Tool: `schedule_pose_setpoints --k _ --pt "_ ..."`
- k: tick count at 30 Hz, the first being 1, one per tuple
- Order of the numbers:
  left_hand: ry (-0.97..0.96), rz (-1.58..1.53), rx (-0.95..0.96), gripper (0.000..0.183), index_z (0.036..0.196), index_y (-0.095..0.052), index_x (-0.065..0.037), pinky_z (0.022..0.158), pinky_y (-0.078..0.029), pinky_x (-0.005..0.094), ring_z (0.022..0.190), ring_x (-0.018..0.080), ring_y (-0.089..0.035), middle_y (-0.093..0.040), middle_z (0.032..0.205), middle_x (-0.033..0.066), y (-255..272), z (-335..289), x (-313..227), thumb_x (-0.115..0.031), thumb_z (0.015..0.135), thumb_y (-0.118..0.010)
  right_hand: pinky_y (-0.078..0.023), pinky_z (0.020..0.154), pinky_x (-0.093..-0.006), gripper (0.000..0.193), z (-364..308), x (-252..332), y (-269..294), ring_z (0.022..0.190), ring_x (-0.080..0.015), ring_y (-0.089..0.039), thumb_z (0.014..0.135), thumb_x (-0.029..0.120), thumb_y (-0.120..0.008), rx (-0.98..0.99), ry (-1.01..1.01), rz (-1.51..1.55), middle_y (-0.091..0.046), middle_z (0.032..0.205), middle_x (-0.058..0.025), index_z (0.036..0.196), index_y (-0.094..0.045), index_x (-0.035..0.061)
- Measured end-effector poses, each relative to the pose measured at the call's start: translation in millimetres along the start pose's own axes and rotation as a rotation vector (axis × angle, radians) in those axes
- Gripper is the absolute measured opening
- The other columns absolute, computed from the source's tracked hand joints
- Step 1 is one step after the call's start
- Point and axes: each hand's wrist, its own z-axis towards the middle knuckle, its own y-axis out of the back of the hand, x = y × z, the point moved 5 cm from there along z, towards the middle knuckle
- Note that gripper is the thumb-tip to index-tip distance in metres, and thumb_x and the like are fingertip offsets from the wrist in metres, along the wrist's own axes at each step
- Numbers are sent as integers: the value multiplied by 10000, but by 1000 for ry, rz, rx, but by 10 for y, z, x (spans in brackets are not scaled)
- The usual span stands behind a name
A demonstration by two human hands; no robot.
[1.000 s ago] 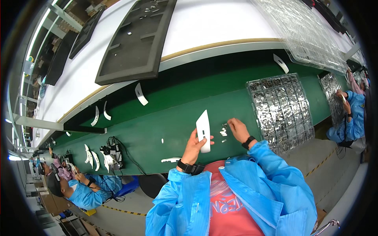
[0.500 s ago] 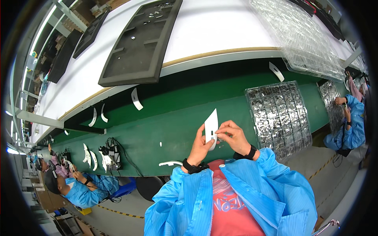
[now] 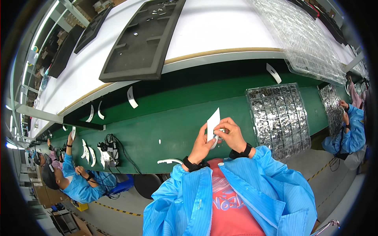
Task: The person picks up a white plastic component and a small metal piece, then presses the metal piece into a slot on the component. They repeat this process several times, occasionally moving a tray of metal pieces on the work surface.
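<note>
A thin white curved panel with a pointed upper end (image 3: 213, 119) stands upright in my left hand (image 3: 200, 147), its fingers behind and its thumb along the lower front. My right hand (image 3: 233, 137) is closed against the panel's right side, thumb and fingertips pinched together. A small silver-grey part (image 3: 223, 131) shows at those fingertips, partly covered, so its exact kind is unclear. Left of my left wrist, another white curved piece (image 3: 170, 161) lies at the near edge of the green work surface (image 3: 177, 135).
Right of my hands sits a clear compartment tray of silvery parts (image 3: 278, 118). Clear plastic trays (image 3: 311, 43) and a black foam tray (image 3: 134, 47) rest on the white shelf. White curved pieces (image 3: 132, 97) lie along the dark green strip. Co-workers sit left and right.
My right hand's fingers have closed further over the panel, which has turned more edge-on. The white pieces on the far strip have shifted slightly left. The left co-worker has raised a hand with a white piece.
</note>
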Motion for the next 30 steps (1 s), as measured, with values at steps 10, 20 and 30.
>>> schedule_pose_setpoints --k 10,20,30 --pt "6 20 -4 659 1469 -140 -90 808 -520 319 913 201 -651 -603 1137 150 -13 -48 -31 57 906 -450 -402 592 -207 104 -72 61 -73 730 -84 -487 773 50 -717 -51 -77 86 -525 1002 -23 870 -682 42" --pt "-32 62 -36 588 1465 -202 -70 750 -533 302 852 174 -639 -616 1095 129 20 -45 21 -9 942 -462 -514 764 -274 606 -127 -163 -236 928 -155 -587 825 -22 -645 -70 -233 532 -557 1086 -89 1316 -296 46" --pt "23 -71 21 574 1450 -249 -73 751 -532 309 856 196 -651 -622 1087 122 10 58 -17 -26 929 -483 -534 676 -270 571 0 -187 -168 886 -132 -615 856 -44 -577 35 -255 642 -615 1014 -104 1313 -263 96"
